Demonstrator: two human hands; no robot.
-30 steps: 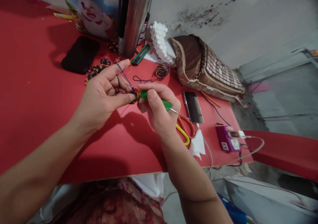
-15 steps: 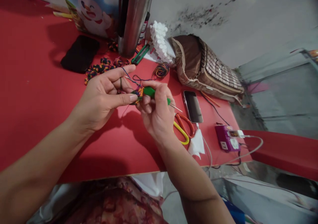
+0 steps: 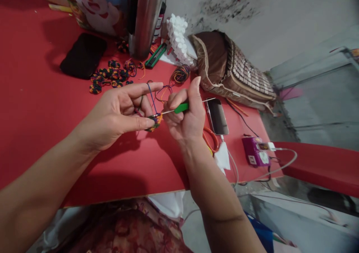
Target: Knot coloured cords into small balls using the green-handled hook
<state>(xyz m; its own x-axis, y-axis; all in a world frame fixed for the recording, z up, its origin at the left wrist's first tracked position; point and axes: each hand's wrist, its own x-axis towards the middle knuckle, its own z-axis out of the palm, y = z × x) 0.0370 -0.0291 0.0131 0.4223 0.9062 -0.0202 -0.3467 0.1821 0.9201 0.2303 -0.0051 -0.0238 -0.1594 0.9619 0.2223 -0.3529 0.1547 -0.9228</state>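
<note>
Between the thumb and fingers of my left hand (image 3: 120,113) is a small crocheted piece (image 3: 156,123) in orange, dark green and navy. A blue strand (image 3: 152,96) runs taut from its top up over my stretched index finger. My right hand (image 3: 186,113) is closed around the green handle of a crochet hook (image 3: 181,108), thumb pointing up. The hook's metal shaft reaches left to the edge of the crocheted piece; whether its tip is inside a stitch I cannot tell. Loose yarn curls behind my hands to a wound yarn bundle (image 3: 180,74).
Several small crocheted pieces (image 3: 112,74) lie beyond my left hand, near a black pouch-like object (image 3: 83,55) and a steel flask (image 3: 148,21). A green cutter (image 3: 156,56), brown cushion (image 3: 215,58), phone (image 3: 217,116), scissors (image 3: 211,139) and purple box (image 3: 255,150) lie on the red table (image 3: 117,185).
My right hand has turned upward and moved slightly right, so the hook's shaft now shows at the piece. The blue strand is now stretched straight up to my left index finger.
</note>
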